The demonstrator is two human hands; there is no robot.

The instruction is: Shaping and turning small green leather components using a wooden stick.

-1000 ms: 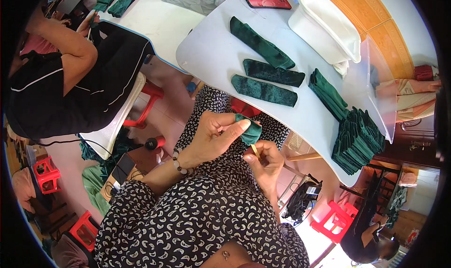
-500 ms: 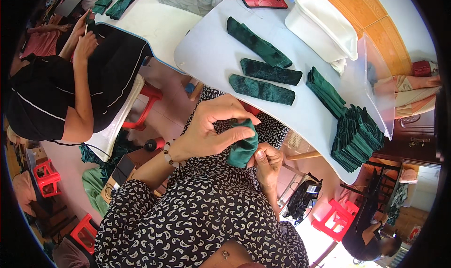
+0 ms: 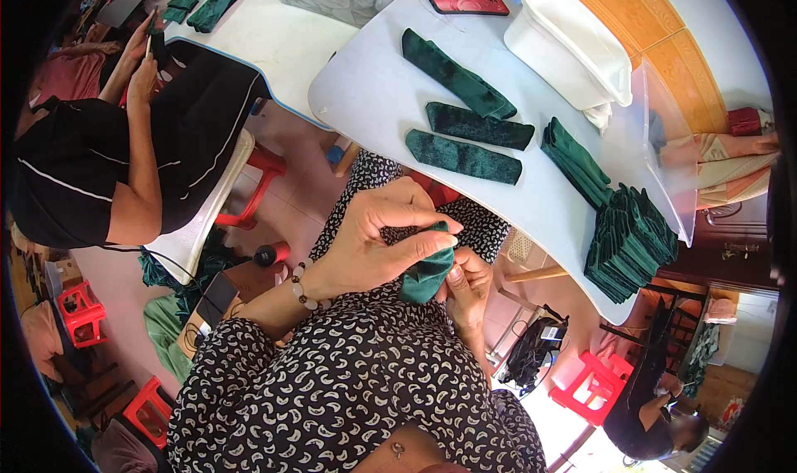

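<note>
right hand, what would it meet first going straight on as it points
The green velvet piece pinched by the left hand; the right hand seems to touch it, though depth is unclear.

The held cloth (image 3: 423, 282) is showing dark green; the dress (image 3: 374, 365) is carrying white crescents on black; the phone (image 3: 466, 1) is showing red, the table (image 3: 365, 83) bluish white, the tub (image 3: 560, 46) white.

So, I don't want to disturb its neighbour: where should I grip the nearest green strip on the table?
Probably at mid-length, pinching the long edge that faces you and coming from your side. The strip lies flat, with bare table in front of that edge, while the next strip lies close along its far edge.
</note>
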